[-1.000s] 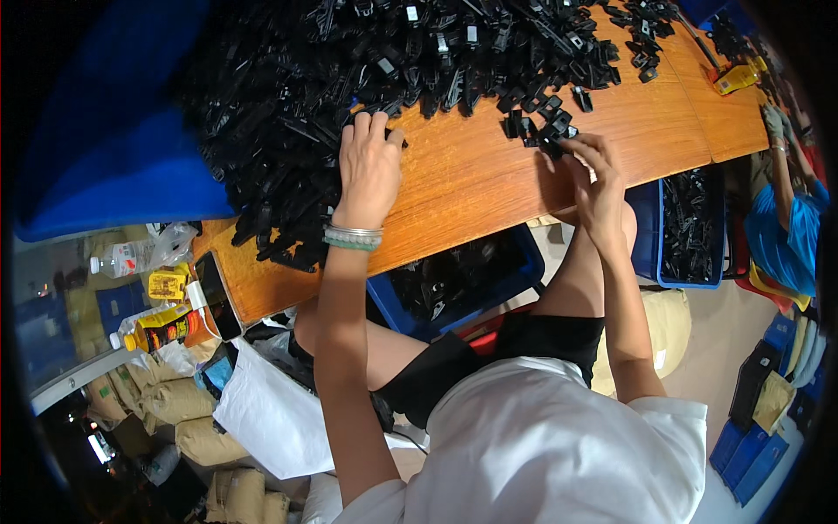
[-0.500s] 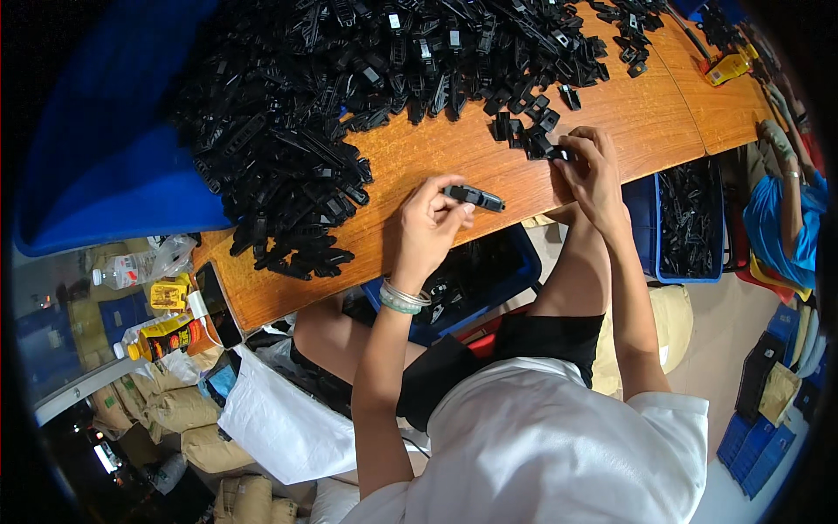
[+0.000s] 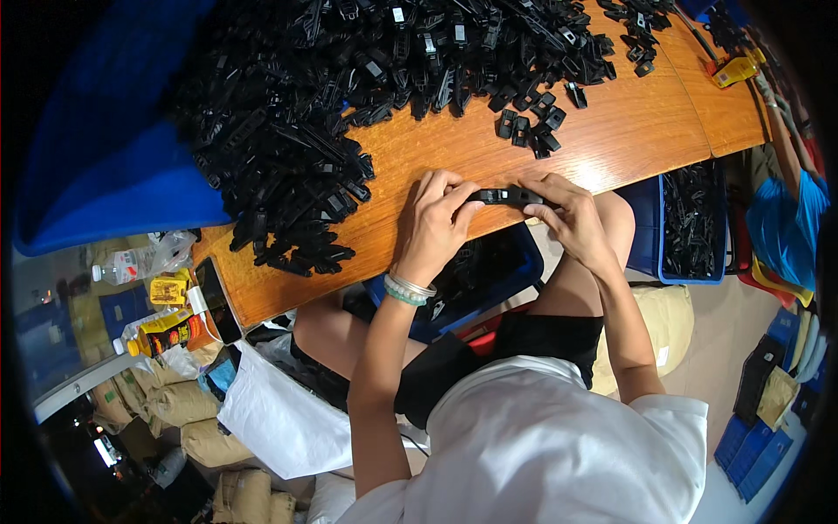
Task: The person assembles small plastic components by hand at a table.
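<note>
Close to the table's near edge, my left hand (image 3: 434,223) pinches the left end of a long black plastic part (image 3: 494,196). My right hand (image 3: 572,218) has its thumb and fingers closed on the right end, where a small black plastic piece (image 3: 526,196) meets the long part. Whether the two are fully joined I cannot tell. Beyond my right hand lie several loose small black plastic pieces (image 3: 532,127) on the wooden table (image 3: 419,153). A large heap of black plastic parts (image 3: 288,113) covers the table's far and left side.
A big blue container (image 3: 113,192) borders the heap at left. Under the table's near edge stand a blue bin (image 3: 534,255) and, farther right, another blue bin (image 3: 694,279) of black parts. A phone (image 3: 216,301) lies at the left corner. A co-worker's blue sleeve (image 3: 777,218) shows at right.
My right hand has come left and nearer from the loose pieces with a small black piece, meeting the long part. My left hand has turned, bringing that part level.
</note>
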`<state>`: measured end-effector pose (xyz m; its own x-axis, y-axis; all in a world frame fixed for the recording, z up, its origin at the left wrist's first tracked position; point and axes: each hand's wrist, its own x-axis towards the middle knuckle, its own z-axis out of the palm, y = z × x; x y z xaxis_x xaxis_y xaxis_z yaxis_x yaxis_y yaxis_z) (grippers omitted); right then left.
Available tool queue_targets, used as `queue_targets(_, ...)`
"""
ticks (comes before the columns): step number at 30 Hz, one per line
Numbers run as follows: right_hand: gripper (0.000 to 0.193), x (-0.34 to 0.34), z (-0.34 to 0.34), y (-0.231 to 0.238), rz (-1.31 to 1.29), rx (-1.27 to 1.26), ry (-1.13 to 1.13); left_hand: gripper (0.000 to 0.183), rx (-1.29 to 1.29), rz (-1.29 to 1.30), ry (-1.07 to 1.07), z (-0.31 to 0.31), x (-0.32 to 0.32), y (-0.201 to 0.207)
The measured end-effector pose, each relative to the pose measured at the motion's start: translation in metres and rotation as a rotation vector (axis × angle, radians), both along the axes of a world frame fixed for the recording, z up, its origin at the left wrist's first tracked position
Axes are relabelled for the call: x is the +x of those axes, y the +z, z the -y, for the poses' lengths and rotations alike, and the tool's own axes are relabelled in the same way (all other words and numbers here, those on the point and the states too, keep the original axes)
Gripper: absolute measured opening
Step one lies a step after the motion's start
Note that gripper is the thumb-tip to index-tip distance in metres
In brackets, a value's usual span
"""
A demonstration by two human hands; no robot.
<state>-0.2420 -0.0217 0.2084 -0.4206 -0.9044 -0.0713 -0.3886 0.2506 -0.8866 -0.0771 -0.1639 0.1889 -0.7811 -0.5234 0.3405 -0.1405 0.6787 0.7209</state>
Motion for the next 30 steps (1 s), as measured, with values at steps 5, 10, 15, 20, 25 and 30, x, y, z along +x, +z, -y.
queue_targets(5,0.030,-0.001,0.008,-0.012,-0.176,-0.159,0.060,0.019,-0.009,0.003,-0.030,0.002,-0.001,0.002)
queue_targets(10,0.030,0.004,0.015,-0.010,-0.348,-0.226,0.118,0.018,-0.011,0.009,-0.078,0.002,-0.001,0.002)
queue_targets(15,0.028,0.016,0.004,-0.018,-0.198,-0.229,0.009,0.017,-0.003,0.000,-0.087,0.002,-0.005,0.000)
queue_targets(20,0.025,0.009,-0.006,-0.006,-0.017,-0.141,-0.149,0.019,-0.009,-0.028,-0.072,0.003,-0.002,-0.003)
queue_targets(25,0.027,0.002,-0.001,-0.005,-0.340,-0.203,0.038,0.019,0.037,-0.012,-0.084,0.003,-0.004,-0.002)
queue_targets(30,0.030,0.006,0.011,-0.005,-0.437,-0.213,0.130,0.018,0.018,0.004,-0.130,0.003,-0.005,-0.002)
